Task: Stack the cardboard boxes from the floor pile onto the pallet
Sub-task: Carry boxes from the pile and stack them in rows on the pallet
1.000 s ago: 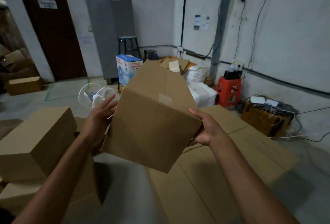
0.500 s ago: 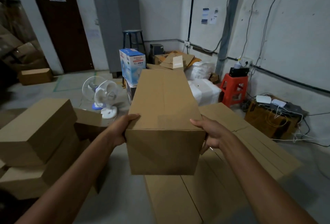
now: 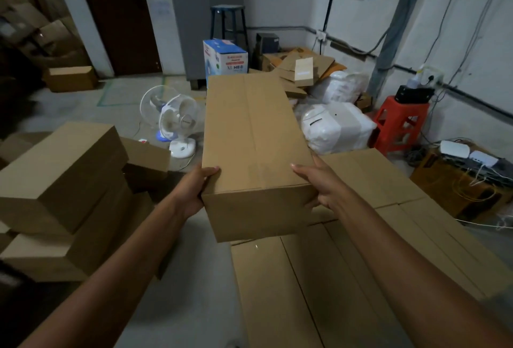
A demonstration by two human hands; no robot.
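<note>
The long brown cardboard box [image 3: 252,136] is held level in the air, left hand [image 3: 194,189] and right hand [image 3: 319,183] each gripping a near corner. It hangs over the flat layer of brown boxes [image 3: 333,278], probably the pallet load. The floor pile of brown cartons [image 3: 61,175] lies to the left. This is the carrying step; next, lower it square onto that layer.

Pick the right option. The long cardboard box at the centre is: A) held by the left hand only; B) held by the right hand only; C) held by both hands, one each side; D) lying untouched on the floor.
C: the left hand grips the carried box at its left side, the right hand at its right.
</note>
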